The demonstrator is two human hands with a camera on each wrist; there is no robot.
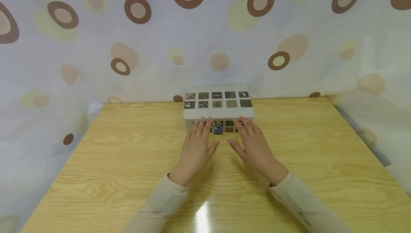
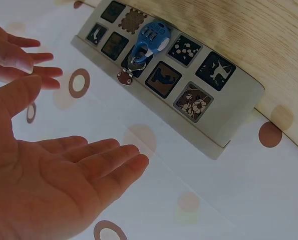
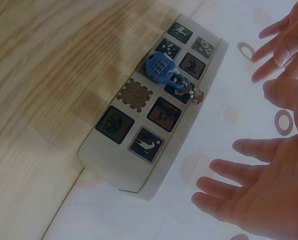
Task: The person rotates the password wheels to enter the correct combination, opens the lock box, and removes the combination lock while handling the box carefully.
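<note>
A white box [image 1: 218, 113] with dark and brown picture squares on its lid and front stands at the back of the table. From the clasp on its front hangs a blue combination padlock [image 2: 154, 37], its number dials showing in both wrist views. My left hand [image 1: 196, 151] is spread in front of the box's left half, fingers straight and holding nothing. Mirroring it, my right hand [image 1: 255, 147] reaches toward the right half, fingers straight too. In the head view the padlock lies between the two hands, with fingertips overlapping the box's front edge.
The box rests on a light wood-grain table [image 1: 128, 147]. Close behind it hangs a pale curtain [image 1: 205, 29] with brown and yellow circles, which also lines the left and right sides.
</note>
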